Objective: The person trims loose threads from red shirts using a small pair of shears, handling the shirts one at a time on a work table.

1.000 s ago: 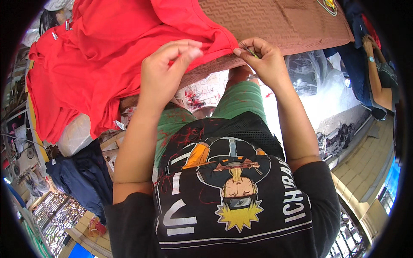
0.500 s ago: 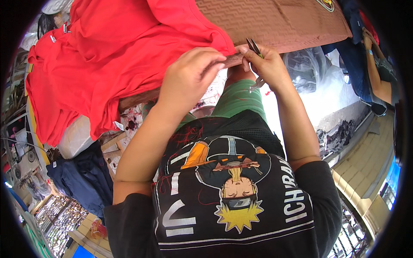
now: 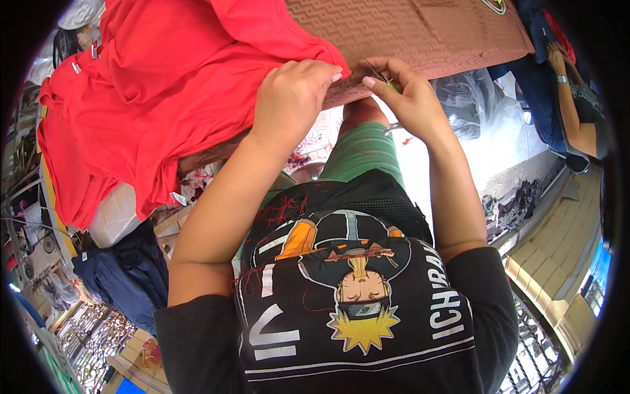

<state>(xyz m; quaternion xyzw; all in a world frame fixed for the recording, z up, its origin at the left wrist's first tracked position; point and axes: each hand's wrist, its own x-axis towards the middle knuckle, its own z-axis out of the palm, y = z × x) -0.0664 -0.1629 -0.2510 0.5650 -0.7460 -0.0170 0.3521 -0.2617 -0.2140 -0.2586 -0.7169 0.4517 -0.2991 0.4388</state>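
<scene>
Where the person's left hand point(image 3: 295, 95) is: at the near edge of the bright red, creased cloth point(image 3: 177, 85), fingers bent inward; whether they grip it, I cannot tell.
Right hand point(image 3: 412, 98): apart from the left, closed around small snips with a yellow-green handle point(image 3: 394, 86) and thin dark blades.
Red cloth: spread over the left part of the table under a brown zigzag-patterned cover point(image 3: 420, 33), hanging past its edge on the left.
Clear crumpled plastic bag point(image 3: 462, 108): below the table's right part; contents cannot be made out.
Whitish plastic-wrapped bundle point(image 3: 118, 213): partly under the hanging red cloth, contents hidden.
Table edge: slanting behind both hands, above the green shorts point(image 3: 361, 154).
Open room: a narrow gap between the hands, and a broad bare stretch of brown cover beyond and right of them.
</scene>
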